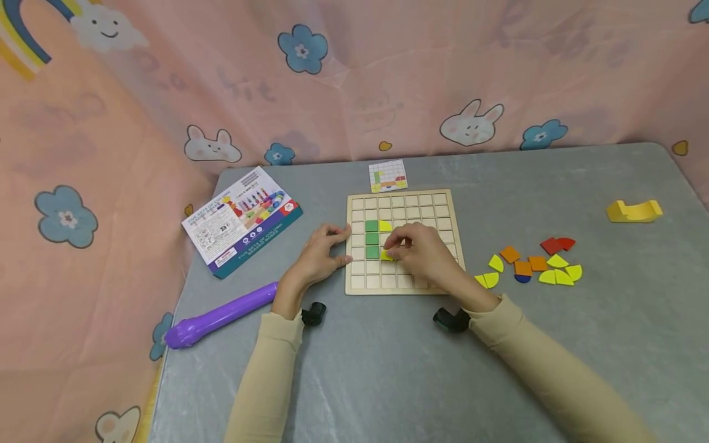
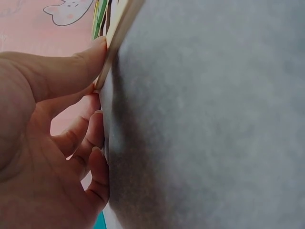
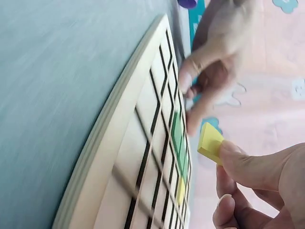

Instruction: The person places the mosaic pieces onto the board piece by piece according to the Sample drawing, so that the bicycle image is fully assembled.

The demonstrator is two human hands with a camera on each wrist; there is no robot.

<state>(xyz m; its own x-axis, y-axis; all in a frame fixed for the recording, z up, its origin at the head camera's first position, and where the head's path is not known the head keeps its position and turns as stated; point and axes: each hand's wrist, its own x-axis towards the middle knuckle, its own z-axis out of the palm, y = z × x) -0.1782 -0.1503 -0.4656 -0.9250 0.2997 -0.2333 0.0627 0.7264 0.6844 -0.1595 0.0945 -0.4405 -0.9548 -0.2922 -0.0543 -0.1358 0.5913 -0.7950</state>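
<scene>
A wooden grid board (image 1: 362, 282) lies flat, with a column of several green square tiles (image 1: 372, 239) set in its cells. Beside the top green tile sits a yellow tile (image 1: 385, 226). Between thumb and fingertips, my right hand (image 1: 423, 252) pinches another yellow tile (image 3: 210, 141), held over the board just right of the lowest green one. My left hand (image 1: 317, 255) rests at the board's left edge, thumb (image 2: 78, 69) and fingertips against the rim. In the right wrist view, the held tile appears raised off the board's surface.
Behind the board lies a pattern card (image 1: 388, 176). Loose yellow, orange, red and blue pieces (image 1: 538, 264) are scattered at right, near a yellow curved block (image 1: 634, 211). A printed box (image 1: 242, 221) and a purple tube (image 1: 221, 315) lie at left.
</scene>
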